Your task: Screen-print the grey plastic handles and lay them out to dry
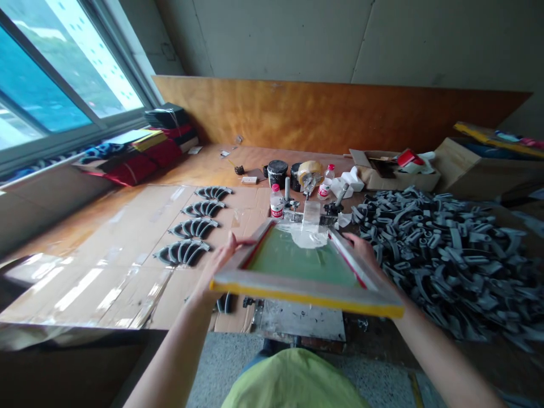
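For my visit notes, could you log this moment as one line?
Left hand: holds silkscreen frame | Right hand: holds same frame | Beside: gray curved parts

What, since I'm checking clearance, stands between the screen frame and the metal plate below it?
Nothing visible does. The frame, held by the left hand and right hand, is raised above the metal plate. The frame hides part of the plate, so anything there cannot be seen.

silkscreen frame (306, 292) | left: 4 part rows (193, 228) on cardboard (119, 272) | right: parts heap (446, 266)
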Demonstrator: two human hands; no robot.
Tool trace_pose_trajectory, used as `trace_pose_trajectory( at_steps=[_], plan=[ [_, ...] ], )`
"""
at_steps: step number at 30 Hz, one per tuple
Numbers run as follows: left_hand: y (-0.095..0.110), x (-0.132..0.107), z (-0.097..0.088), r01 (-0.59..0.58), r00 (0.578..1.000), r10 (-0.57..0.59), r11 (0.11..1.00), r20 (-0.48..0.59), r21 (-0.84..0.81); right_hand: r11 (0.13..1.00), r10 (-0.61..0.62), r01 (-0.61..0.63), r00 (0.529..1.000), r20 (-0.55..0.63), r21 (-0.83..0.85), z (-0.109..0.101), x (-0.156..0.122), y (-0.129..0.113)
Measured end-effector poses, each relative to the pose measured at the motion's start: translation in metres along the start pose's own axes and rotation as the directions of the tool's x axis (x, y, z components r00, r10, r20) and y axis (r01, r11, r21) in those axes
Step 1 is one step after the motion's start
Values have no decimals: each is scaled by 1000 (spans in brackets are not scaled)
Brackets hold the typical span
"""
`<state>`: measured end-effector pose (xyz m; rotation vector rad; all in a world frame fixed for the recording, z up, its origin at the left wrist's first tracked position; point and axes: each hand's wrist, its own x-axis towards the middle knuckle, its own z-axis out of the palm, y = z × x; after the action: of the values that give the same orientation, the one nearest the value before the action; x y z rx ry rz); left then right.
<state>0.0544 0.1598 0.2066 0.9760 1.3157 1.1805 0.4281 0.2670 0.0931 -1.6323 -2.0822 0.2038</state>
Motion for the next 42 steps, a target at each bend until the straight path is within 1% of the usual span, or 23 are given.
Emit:
trace_pose_trajectory(
  at_steps=[1, 2, 4, 5, 6, 8, 11, 13, 15, 18, 20, 21, 23, 25, 27, 30, 32, 33, 35, 37, 38, 40, 42],
  plan=[
    [-17, -10, -6, 83, 997, -82, 995, -7, 58, 1000, 12, -12, 999, -41, 4, -8, 9, 1],
    [-36, -18, -11, 147, 989, -147, 985, -4, 95, 1000, -9, 9, 997, -78, 4, -13, 17, -4],
    [-74, -28, -16, 212, 975, -219, 965, 28, 153, 993, -116, 114, 987, -112, -19, -15, 33, -25],
    [-92, -30, -16, 219, 973, -228, 959, 28, 180, 982, -186, 183, 979, -89, -47, -12, 40, -39],
    [-109, -29, -15, 219, 973, -229, 953, 21, 210, 968, -242, 238, 969, -39, -84, -8, 46, -54],
    [-136, -26, -14, 213, 976, -218, 938, -13, 273, 945, -279, 291, 956, 93, -153, 2, 55, -77],
    [-158, -21, -14, 201, 978, -205, 917, -27, 343, 942, -211, 273, 934, 288, -194, 16, 57, -91],
    [-164, -20, -16, 195, 980, -199, 915, -23, 353, 948, -141, 231, 922, 360, -220, 22, 54, -91],
    [-168, -19, -18, 201, 978, -207, 921, -16, 334, 948, -104, 203, 925, 366, -244, 25, 49, -89],
    [-173, -19, -18, 218, 974, -225, 932, -12, 289, 940, -178, 260, 926, 332, -223, 30, 36, -92],
    [-175, -19, -18, 227, 972, -233, 934, -14, 274, 921, -267, 342, 904, 335, -188, 31, 25, -96],
    [-176, -19, -17, 231, 972, -236, 934, -16, 274, 907, -314, 388, 883, 349, -165, 30, 19, -98],
    [-175, -19, -17, 236, 971, -239, 931, -23, 278, 871, -406, 480, 822, 398, -104, 26, 7, -97],
    [-173, -20, -17, 233, 972, -235, 930, -28, 283, 828, -486, 559, 753, 443, -41, 18, -4, -92],
    [-172, -20, -16, 227, 973, -227, 930, -34, 289, 790, -544, 613, 699, 465, 3, 8, -10, -84],
    [-171, -21, -16, 225, 974, -223, 929, -40, 292, 756, -592, 653, 646, 483, 53, -6, -6, -75],
    [-171, -21, -15, 222, 975, -219, 932, -46, 287, 746, -611, 659, 619, 493, 98, -8, 4, -76],
    [-170, -21, -15, 222, 975, -217, 933, -47, 283, 754, -610, 648, 628, 483, 108, -5, 8, -78],
    [-168, -22, -14, 221, 975, -215, 938, -49, 268, 790, -579, 609, 699, 420, 77, 4, 12, -84],
    [-165, -22, -13, 224, 975, -220, 943, -44, 247, 819, -541, 573, 774, 331, -1, 18, 3, -88],
    [-164, -22, -13, 226, 974, -223, 945, -41, 234, 821, -538, 571, 789, 298, -30, 23, -5, -88],
    [-161, -23, -12, 234, 972, -231, 950, -39, 208, 803, -567, 595, 779, 268, -30, 29, -25, -83],
    [-158, -24, -12, 239, 971, -235, 951, -44, 193, 786, -602, 618, 753, 267, 29, 25, -39, -76]
  ],
)
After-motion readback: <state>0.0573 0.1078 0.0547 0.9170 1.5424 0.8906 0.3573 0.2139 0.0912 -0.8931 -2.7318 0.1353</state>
